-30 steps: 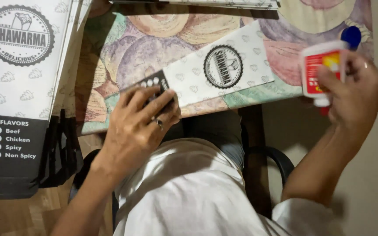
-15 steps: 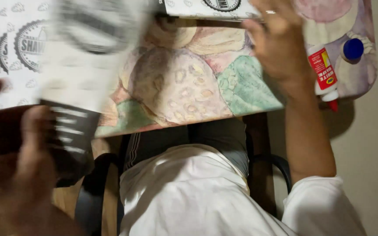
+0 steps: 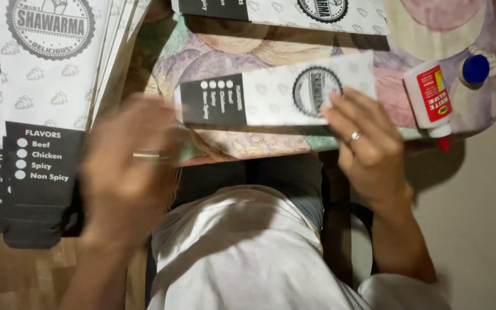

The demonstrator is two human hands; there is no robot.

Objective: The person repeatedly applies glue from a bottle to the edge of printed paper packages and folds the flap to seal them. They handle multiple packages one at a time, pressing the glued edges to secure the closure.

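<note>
One head-worn view, steeply downward, close over table (image 3: 271, 149), left side seemingly motion-blurred.

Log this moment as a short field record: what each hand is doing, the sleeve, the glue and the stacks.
left hand: left hand, motion-blurred, at the black end of the flat white-and-black printed paper sleeve; contact unclear
right hand: right hand, fingers pressing the sleeve's white end near its round emblem
sleeve: lies flat, lengthwise across the floral-patterned table
glue: white glue bottle with red label lying on the table right of the sleeve, its blue cap off, beside it
stack: pile of matching flat printed sleeves on the left
further sleeve: another printed sleeve at the top edge
</note>
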